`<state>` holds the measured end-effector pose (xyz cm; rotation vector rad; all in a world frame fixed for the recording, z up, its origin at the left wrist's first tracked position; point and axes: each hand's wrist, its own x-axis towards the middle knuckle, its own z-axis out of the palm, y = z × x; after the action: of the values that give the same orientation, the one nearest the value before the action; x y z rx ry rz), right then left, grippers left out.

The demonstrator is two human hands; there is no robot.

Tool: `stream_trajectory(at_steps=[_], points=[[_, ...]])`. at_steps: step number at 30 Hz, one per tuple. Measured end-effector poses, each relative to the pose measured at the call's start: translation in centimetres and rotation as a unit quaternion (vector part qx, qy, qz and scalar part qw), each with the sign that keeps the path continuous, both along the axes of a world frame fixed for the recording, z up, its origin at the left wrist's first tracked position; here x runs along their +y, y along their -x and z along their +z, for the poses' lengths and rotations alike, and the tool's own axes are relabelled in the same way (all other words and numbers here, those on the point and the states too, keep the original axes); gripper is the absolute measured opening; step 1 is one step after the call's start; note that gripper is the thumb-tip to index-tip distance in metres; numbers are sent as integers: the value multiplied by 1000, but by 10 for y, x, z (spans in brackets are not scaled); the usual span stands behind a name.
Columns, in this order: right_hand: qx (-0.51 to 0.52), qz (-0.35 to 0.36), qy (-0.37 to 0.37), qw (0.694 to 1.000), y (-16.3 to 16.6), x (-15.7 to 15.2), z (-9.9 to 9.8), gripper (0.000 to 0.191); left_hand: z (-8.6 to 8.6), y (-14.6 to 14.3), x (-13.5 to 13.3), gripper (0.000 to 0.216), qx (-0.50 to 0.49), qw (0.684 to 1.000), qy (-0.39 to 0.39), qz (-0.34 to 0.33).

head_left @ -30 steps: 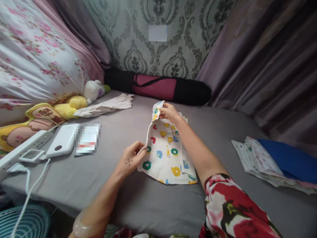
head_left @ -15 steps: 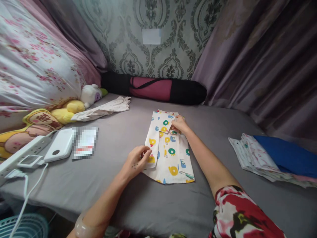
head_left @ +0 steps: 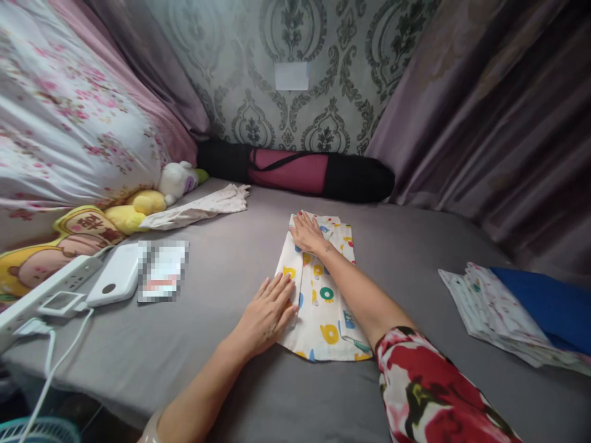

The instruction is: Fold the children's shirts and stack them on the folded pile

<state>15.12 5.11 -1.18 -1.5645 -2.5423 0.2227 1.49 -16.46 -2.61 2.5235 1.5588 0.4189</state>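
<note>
A small white garment (head_left: 323, 307) printed with coloured rings and shapes lies folded into a narrow strip on the grey bed sheet (head_left: 231, 258). My left hand (head_left: 270, 311) rests flat on its near left edge, fingers stretched out. My right hand (head_left: 307, 232) lies flat on the far end of the garment, fingers spread. Neither hand holds anything.
A stack of folded clothes (head_left: 489, 307) with a blue piece (head_left: 545, 307) sits at the right. At the left lie a white power bank (head_left: 115, 280), a power strip (head_left: 50, 286), plush toys (head_left: 138, 203) and a pale cloth (head_left: 203, 206). A pink and black roll bag (head_left: 300, 172) lines the far wall.
The garment's left side, held up by both hands, has been folded over onto the middle. Both hands let go and now press flat on it.
</note>
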Motion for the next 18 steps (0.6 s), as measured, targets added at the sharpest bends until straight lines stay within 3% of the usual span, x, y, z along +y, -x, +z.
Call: stream_trajectory(at_steps=[5,13,18], points=[[-22,-28,30,999,15,21,-9,63,1,-1,-2,60,47,998,30,1],[-6,-46,9,999,14,27,-23,61,-4,0,-8,57,39,998,43,-1],[-8,-44,25,999,13,28,-19,61,7,2,-10,57,14,997,70,-10]])
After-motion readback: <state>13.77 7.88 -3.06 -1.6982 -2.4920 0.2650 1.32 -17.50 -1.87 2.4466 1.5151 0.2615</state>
